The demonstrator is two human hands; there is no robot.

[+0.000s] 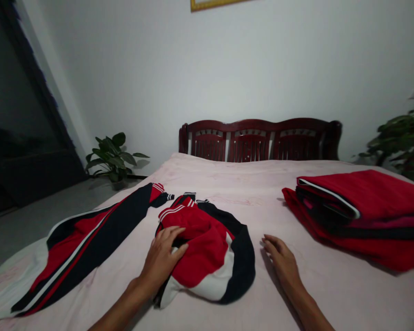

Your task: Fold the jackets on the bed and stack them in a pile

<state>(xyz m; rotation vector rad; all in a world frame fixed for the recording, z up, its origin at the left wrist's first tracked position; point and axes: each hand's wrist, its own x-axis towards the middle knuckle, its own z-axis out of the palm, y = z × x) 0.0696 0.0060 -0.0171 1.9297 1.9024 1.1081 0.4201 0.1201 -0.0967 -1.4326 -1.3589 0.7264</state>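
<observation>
A bunched red, white and navy jacket (pixel 207 248) with striped cuffs lies in the middle of the bed. My left hand (pixel 163 250) rests on its left side, thumb and fingers apart, touching the red cloth. To the right of the jacket, my right hand (pixel 280 257) hovers at or just over the sheet. Its fingers are slightly bent and hold nothing. Left of the jacket, a second red, navy and white garment (pixel 99 243) with striped cuffs is stretched lengthwise along the bed. Its far end lies close to the jacket.
Folded red and dark clothes (pixel 361 197) are stacked at the right. All lies on a pale pink bed sheet (pixel 227 184), with a dark wooden bench back (pixel 251 138) beyond. Potted plants (pixel 115 156) stand on both sides, and a dark doorway (pixel 24 101) is at the left.
</observation>
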